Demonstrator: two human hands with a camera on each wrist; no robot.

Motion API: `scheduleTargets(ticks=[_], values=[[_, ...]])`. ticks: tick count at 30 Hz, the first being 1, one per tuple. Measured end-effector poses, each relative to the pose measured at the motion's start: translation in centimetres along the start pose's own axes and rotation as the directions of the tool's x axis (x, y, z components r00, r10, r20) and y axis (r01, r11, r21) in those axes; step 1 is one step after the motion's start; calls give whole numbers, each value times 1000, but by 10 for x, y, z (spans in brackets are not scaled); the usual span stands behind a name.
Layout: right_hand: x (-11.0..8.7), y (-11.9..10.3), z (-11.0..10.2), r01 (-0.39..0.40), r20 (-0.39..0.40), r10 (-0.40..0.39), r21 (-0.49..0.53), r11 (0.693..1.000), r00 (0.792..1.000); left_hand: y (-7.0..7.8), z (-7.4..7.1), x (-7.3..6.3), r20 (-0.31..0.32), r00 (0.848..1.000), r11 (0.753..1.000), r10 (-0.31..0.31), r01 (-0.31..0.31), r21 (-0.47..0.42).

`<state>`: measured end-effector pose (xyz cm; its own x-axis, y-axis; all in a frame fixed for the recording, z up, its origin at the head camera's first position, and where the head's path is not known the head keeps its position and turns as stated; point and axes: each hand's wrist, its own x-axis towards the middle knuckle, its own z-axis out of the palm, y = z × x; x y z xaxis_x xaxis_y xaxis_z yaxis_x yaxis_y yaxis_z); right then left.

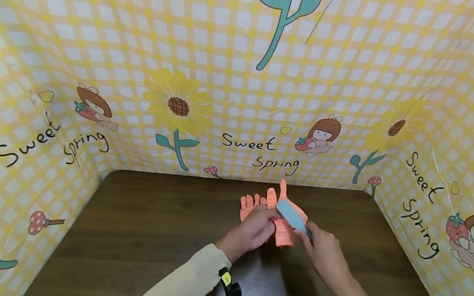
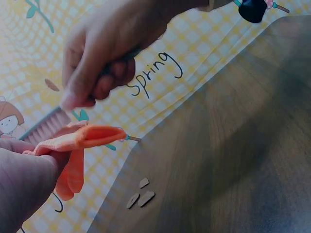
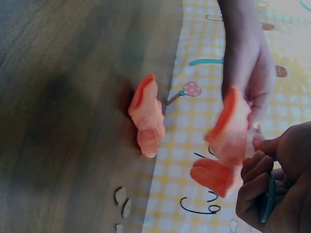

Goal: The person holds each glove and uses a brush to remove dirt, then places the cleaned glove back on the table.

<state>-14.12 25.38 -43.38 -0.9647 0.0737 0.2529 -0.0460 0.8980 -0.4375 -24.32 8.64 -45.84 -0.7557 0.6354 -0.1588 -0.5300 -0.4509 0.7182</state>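
An orange knitted glove (image 1: pixel 284 234) is held up by my left hand (image 1: pixel 258 226), whose thumb and fingers pinch it; in the left wrist view its open cuff faces right. My right hand (image 1: pixel 324 248) grips the dark handle of a blue brush (image 1: pixel 291 214). The brush's pale bristles (image 2: pixel 48 127) face the held glove and appear to touch it. A second orange glove (image 3: pixel 148 116) lies on the table beyond my left hand, partly hidden by it in the head view.
The dark brown wooden table (image 1: pixel 154 233) is enclosed at the back and sides by a yellow checked cloth (image 1: pixel 231 102) with printed flowers and words. Several small pale flat shapes (image 2: pixel 146 198) show on the table. A black strap (image 1: pixel 230 285) hangs at the left sleeve.
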Motion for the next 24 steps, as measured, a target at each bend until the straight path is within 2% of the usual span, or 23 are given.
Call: scheduleTargets(ticks=[3,8,18,24], values=[[0,-2,3,-14,-1,14,-7,1000,1000,-1,-1,-2,29,1000,1000,6,-6,16],[2,2,6,-29,-49,29,-8,1000,998,-2,-6,-2,64,998,998,23,-26,49],[3,11,7,-1,-137,-2,-20,1000,991,-1,-6,-2,68,997,996,25,-31,88],[2,17,7,0,-136,-3,-18,1000,991,0,-6,-4,66,998,994,6,-13,105]])
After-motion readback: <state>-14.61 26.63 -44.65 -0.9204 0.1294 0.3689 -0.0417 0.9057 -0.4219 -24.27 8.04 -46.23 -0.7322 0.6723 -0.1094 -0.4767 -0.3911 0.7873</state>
